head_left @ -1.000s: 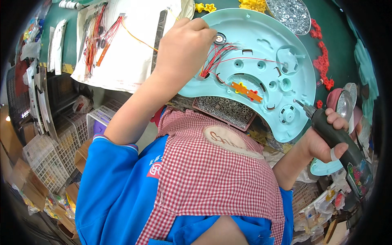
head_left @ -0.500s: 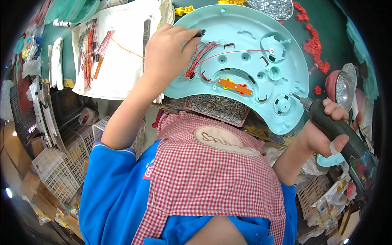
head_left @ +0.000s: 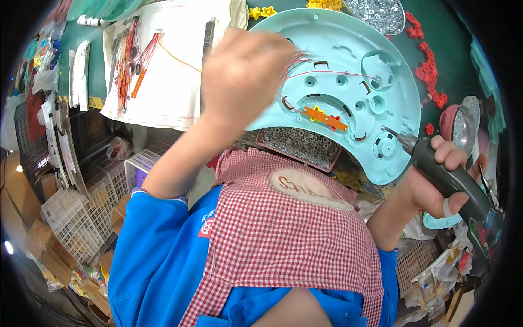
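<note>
1. Across the green worktable (head_left: 455, 65), a curved light-blue plastic shell (head_left: 327, 41) is lying hollow side up before the person, its inner posts showing.
2. The left hand (head_left: 245, 76) is hovering blurred above the shell's left end, fingers curled; I cannot tell whether it is gripping anything or touching the shell.
3. That hand is blocking my view of the near-left wiring; a thin red wire (head_left: 327, 72) is running out from beside it towards the shell's right.
4. The right hand (head_left: 436, 182) is wrapping its fingers and thumb firmly around a black power screwdriver (head_left: 455, 175), whose bit is pointing over the shell's right part, near a round fitting (head_left: 385, 146); contact I cannot make out.
5. An orange strip (head_left: 326, 119) is sitting across a yellow star piece and a red one inside the shell.
6. A tray of small metal parts (head_left: 297, 144) is standing by the shell's near edge, partly under it.
7. Beyond the shell, a bowl of screws (head_left: 376, 12) and yellow star pieces (head_left: 267, 12) are crowding the far side; red pieces (head_left: 427, 71) are trailing down the right.
8. On the left, white paper (head_left: 163, 98) is bearing bundled red wires (head_left: 129, 71).
</note>
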`<action>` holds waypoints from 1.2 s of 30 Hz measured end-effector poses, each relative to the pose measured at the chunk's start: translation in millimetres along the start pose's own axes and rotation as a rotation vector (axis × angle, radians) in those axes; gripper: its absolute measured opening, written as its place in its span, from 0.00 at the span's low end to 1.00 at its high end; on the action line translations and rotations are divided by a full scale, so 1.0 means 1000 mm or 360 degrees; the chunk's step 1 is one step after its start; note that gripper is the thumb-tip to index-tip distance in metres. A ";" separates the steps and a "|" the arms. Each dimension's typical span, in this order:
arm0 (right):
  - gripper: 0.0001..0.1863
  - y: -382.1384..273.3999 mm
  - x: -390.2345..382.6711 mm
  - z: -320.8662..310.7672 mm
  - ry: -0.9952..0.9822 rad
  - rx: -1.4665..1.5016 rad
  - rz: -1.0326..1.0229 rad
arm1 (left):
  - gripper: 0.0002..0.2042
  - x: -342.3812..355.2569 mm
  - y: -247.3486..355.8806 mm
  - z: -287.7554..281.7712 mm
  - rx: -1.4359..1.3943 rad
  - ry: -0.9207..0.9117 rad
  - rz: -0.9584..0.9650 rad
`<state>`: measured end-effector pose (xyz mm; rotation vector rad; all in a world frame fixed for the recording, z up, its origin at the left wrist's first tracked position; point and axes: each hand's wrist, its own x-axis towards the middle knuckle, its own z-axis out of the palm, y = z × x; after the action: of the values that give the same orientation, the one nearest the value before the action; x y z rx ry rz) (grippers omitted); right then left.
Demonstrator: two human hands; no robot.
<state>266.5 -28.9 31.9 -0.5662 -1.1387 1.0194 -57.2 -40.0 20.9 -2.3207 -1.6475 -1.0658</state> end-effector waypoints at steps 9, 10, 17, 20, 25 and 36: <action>0.49 0.000 0.000 0.047 -0.0311 0.0380 0.0141 | 0.07 -0.014 0.065 0.034 -0.0929 -0.0681 -0.0210; 0.49 0.000 -0.001 0.049 -0.0305 0.0400 0.0159 | 0.07 -0.014 0.063 0.032 -0.1011 -0.0673 -0.0267; 0.46 0.002 -0.005 0.057 -0.0279 0.0373 0.0181 | 0.06 -0.022 0.051 0.024 -0.0789 -0.0543 -0.0203; 0.45 0.008 -0.008 0.048 -0.0349 0.0194 0.0152 | 0.06 -0.021 0.036 0.015 -0.0658 -0.0533 -0.0184; 0.50 0.021 -0.028 0.059 -0.0182 0.0061 0.0261 | 0.05 -0.027 0.040 0.022 -0.0586 -0.0611 -0.0044; 0.50 0.025 -0.030 0.069 -0.0201 -0.0080 0.0341 | 0.06 -0.035 0.025 0.015 -0.0597 -0.0658 -0.0130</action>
<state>191.3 -51.8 21.9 -0.6825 -1.2363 1.2270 -34.4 -70.7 -3.9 -2.9010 -1.8191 -1.0378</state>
